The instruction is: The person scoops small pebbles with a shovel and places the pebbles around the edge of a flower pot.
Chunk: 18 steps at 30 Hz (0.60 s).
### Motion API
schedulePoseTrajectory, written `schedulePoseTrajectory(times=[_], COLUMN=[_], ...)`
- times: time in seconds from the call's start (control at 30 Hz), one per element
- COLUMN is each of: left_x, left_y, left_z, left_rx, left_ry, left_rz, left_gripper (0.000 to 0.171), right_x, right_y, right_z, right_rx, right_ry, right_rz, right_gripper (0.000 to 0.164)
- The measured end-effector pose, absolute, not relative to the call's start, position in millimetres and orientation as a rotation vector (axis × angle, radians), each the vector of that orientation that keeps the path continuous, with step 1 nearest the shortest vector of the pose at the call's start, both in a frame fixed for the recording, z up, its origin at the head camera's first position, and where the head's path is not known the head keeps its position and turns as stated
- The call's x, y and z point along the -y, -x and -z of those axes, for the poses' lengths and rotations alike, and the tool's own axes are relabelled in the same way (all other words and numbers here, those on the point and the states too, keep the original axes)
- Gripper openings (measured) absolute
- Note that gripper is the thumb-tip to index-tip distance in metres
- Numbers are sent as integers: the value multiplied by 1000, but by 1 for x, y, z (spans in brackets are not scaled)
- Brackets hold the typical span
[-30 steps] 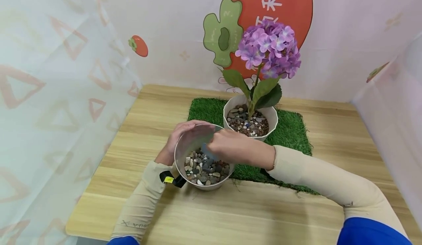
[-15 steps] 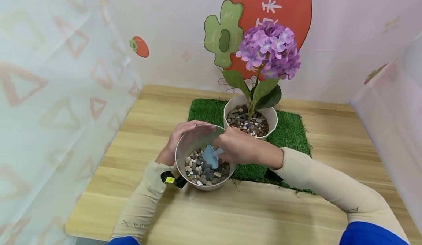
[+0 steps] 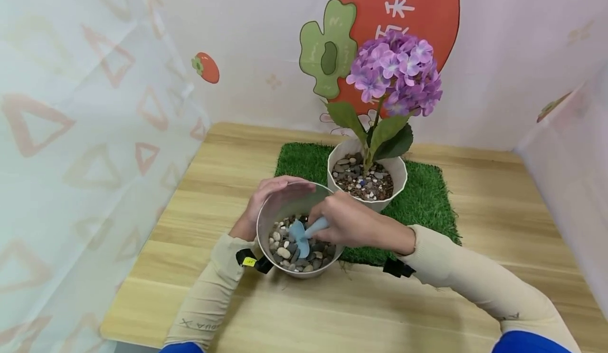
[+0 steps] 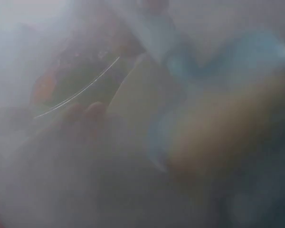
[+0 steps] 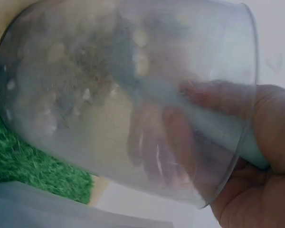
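Because a clear, tapered container (image 3: 293, 201) leans with its wide mouth toward the person, its inside is easy to see: mixed stones (image 3: 284, 253) in white, tan and grey lie gathered low in it. That lean probably makes them simpler to reach. The left hand (image 3: 258, 199) is at the container's far left, its grip curled round the outside near the rim, apparently to steady the tilt. Whether the base sits on bare wood or on the mat's edge is hidden.

Coming over the rim from the other side, the right hand (image 3: 345, 220) has its grip clamped on the handle of a small pale blue scoop (image 3: 299, 239). Seen through the clear wall in the right wrist view, thumb and fingers press the handle between them. The handle slants down, which seems to suit the container's angle, and the blade rests among the stones.

Just behind and to the right, an upright white pot (image 3: 400, 173) holds a purple flower (image 3: 398, 73) rooted among pebbles and brown grains. It stands unaided on a green grass mat (image 3: 429, 200) on the wooden bench (image 3: 285, 321), so neither hand needs to support it. The left wrist view is too hazy to add much.
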State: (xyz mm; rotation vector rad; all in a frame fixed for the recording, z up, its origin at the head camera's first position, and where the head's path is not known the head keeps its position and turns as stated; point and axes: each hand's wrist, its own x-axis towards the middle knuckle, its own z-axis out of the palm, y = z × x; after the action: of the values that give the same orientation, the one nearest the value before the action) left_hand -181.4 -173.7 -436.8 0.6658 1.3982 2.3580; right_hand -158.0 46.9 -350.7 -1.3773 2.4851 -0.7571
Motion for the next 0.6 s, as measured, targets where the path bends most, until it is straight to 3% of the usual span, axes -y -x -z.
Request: schedulePoseTrajectory(times=[0.6], left_x=[174], left_y=[184], left_z=[442], left_rx=[-1337], left_ry=[-806], left_rz=[-2374], left_gripper=[47], right_x=[-79], right_y=[137], right_z=[345], right_rx=[-2524], right_ry=[1187], right_rz=[1064], right_gripper=[15])
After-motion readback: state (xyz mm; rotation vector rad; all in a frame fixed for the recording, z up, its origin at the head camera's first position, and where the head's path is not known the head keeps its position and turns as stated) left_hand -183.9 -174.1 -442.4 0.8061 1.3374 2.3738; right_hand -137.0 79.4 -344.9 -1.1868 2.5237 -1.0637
